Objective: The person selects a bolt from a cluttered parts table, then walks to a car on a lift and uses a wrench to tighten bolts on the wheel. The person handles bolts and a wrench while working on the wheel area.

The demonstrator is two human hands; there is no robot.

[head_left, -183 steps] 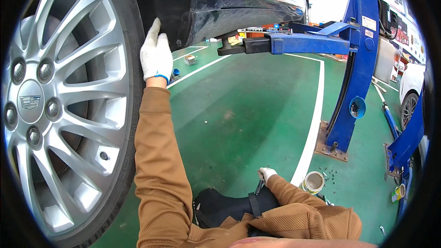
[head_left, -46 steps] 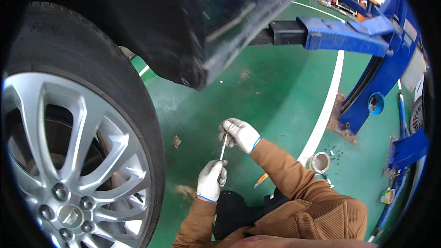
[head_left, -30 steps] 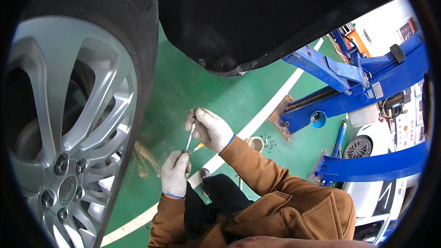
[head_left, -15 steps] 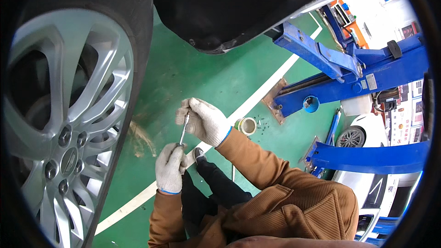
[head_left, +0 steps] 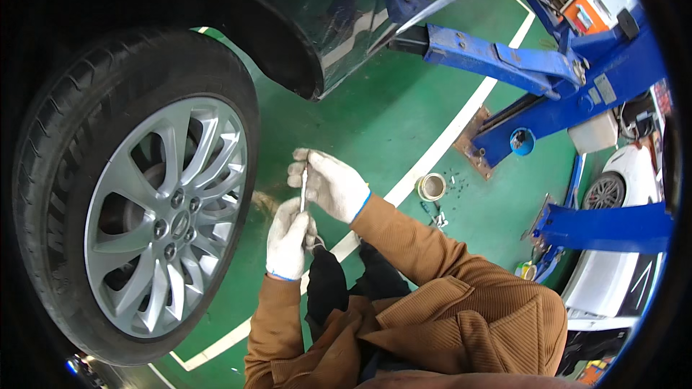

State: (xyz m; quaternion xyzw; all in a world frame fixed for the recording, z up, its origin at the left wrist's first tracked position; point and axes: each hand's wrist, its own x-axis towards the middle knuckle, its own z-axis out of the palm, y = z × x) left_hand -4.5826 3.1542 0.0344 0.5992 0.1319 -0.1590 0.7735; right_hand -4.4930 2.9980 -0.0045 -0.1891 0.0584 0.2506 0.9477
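Note:
Both my hands wear white knit gloves with blue cuff edges. They hold a slim screwdriver-like tool with a shiny metal shaft, roughly upright in the picture. My left hand is closed around its lower end, which the fingers hide. At the upper end, my right hand pinches the shaft between thumb and fingers. To the left of my hands stands a car wheel with a silver multi-spoke rim and black tyre, apart from both hands. Its lug nuts sit around the centre cap.
A dark car body hangs over the wheel, with a blue lift arm reaching toward it. An open tin and scattered small parts lie on the green floor to the right. A white car stands farther right.
My view has shifted back, so the whole wheel and tyre now show, along with more of the car body. My hands keep the same hold on the tool.

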